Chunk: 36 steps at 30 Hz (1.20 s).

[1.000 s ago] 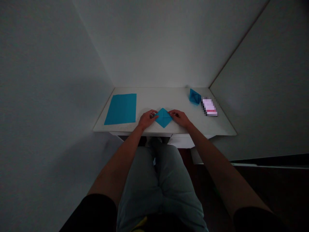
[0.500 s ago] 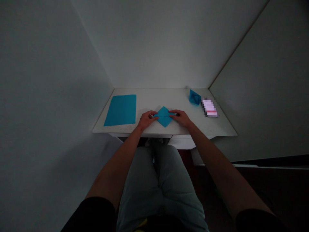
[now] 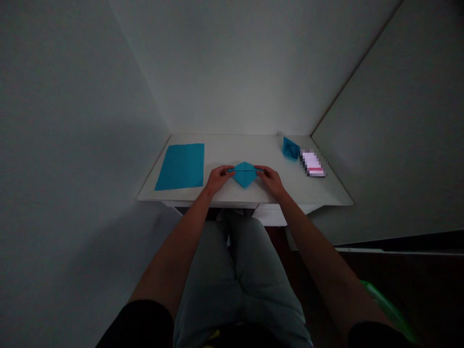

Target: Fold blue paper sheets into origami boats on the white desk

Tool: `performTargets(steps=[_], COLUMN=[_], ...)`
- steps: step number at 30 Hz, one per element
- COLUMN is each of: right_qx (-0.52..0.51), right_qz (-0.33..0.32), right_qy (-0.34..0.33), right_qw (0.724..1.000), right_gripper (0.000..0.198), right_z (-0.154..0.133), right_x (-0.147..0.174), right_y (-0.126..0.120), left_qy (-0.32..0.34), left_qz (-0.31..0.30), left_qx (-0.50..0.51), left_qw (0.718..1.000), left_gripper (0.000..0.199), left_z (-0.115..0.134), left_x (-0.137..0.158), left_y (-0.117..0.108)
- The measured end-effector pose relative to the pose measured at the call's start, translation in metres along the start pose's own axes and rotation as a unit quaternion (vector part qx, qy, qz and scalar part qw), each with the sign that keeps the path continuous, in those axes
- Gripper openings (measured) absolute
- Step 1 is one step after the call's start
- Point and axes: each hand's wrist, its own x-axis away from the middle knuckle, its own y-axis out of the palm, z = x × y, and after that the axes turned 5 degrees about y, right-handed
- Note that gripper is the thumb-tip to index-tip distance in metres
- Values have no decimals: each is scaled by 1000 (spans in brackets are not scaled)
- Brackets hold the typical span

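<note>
A folded blue paper [image 3: 245,178], diamond-shaped with a dark crease or slit running across its middle, is between my two hands near the front of the desk. My left hand [image 3: 218,178] pinches its left corner between thumb and fingers. At the opposite corner, my right hand [image 3: 271,180] grips the paper in the same way. The fingertips cover both side corners.
A flat blue sheet [image 3: 181,166] lies on the left of the white desk [image 3: 224,147]. Toward the back right stand a folded blue paper boat [image 3: 291,149] and a phone [image 3: 312,163] with a lit, pixelated screen. Walls enclose the desk at left, back and right.
My hands have drawn slightly outward on the side corners. The paper's diamond looks wider and flatter, and its middle line is straighter and darker. The view has shifted slightly.
</note>
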Motion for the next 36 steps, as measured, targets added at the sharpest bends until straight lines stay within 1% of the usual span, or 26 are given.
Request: performTargets(steps=[3,4,7,9,11,14,15,17,19,20,22,25,27,29,31,34,36], right_qx=[6,10,17,8,-1,9,19,45,74,86,109,141,156,160,158,159,162], right_qz=[-11,-12,4,24,35,18,9,-2,-7,-14,-31,-41,-37,-42,-52,-59,-60], right_qy=[26,28,29,20,6,-1,2,8,16,19,20,17,14,8,1,6,12], right_qw=[1000,999,999,999,999,1000,1000,999,997,996,993,989,987,986,986,985,985], right_gripper=[67,65,49,45,48,62,63,56,48,48,50,47,44,42,39,38,41], right_z=[-3,-4,-3,-2,0,1,1,0,-2,-3,-5,-6,-7,-9,-10,-11,-12], right_x=[4,4,1,-2,-4,-4,-4,-3,-2,-1,0,1,2,3,4,5,4], right_y=[4,4,6,8,11,15,15,15,14,14,13,13,14,14,14,14,15], left_qy=[-7,-9,-12,-8,-12,-29,-32,-25,-8,3,26,71,92,94,87,71,57], left_qz=[-16,-20,-11,7,37,98,112,119,101,83,31,-50,-83,-99,-98,-84,-81], left_qx=[-2,-6,-12,-13,-22,-26,-23,-20,-26,-33,-47,-76,-107,-140,-156,-148,-127], left_qw=[1000,1000,1000,1000,999,994,993,992,995,996,998,993,987,981,979,983,987], left_gripper=[50,48,36,30,28,28,27,24,19,17,18,24,22,21,24,34,46], left_z=[0,1,2,3,4,6,7,7,9,10,14,21,26,28,28,27,25], left_x=[2,2,4,5,5,7,8,11,15,17,22,26,27,27,27,26,26], left_y=[1,1,4,6,8,9,9,11,15,18,26,35,38,38,38,38,38])
